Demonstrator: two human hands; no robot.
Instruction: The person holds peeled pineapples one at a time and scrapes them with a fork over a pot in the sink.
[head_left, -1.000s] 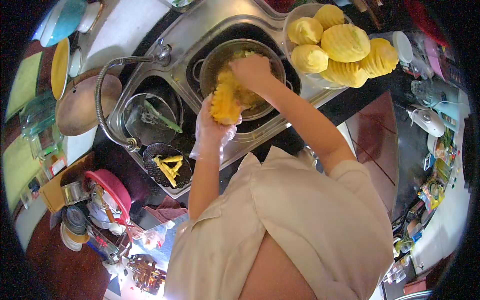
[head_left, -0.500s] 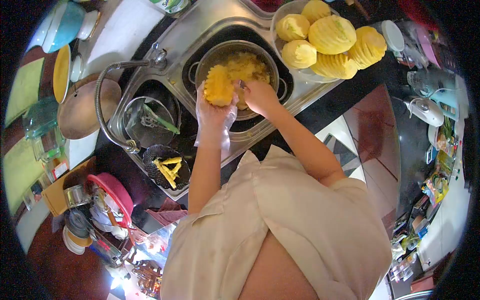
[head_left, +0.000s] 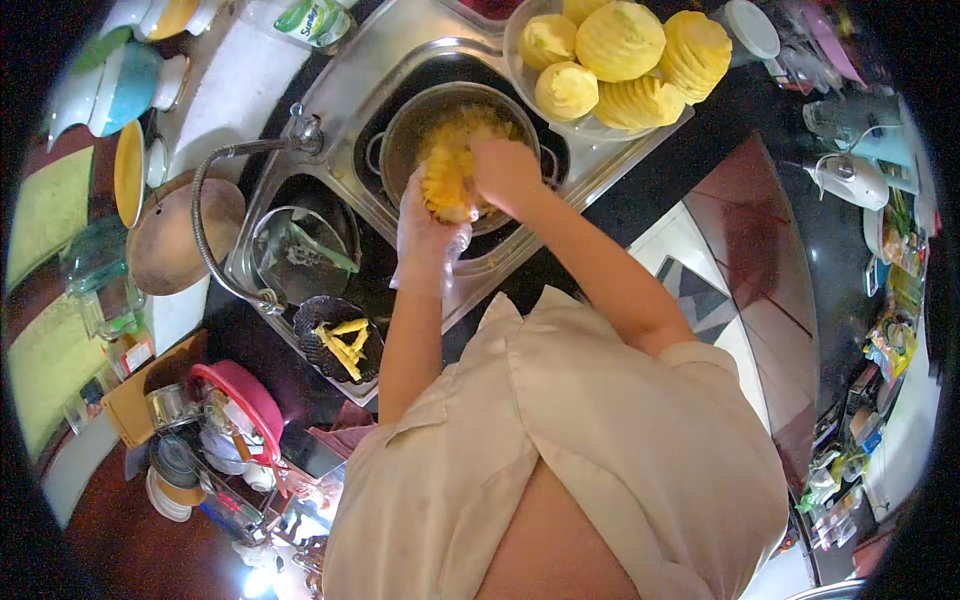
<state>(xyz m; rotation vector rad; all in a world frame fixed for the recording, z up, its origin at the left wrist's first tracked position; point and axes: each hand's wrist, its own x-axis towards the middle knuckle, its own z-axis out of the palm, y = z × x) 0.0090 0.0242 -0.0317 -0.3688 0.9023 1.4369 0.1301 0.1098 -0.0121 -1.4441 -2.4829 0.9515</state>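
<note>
At the steel sink (head_left: 335,155), the left hand (head_left: 422,232) grips a ridged pineapple (head_left: 443,188) over a pot (head_left: 391,138); what the right hand (head_left: 508,178) holds, I cannot tell. The glove (head_left: 412,272), if wet, might let the pineapple slip.

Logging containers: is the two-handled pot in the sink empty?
Not empty: yellowish contents show inside the two-handled pot beyond the right hand; fullness unclear.

Kitchen, steel sink (head_left: 365,72) (double-bowled), curved hose tap (head_left: 200,215), handled pot (head_left: 397,142), pink tub (head_left: 252,398), dishes (head_left: 222,447).
</note>
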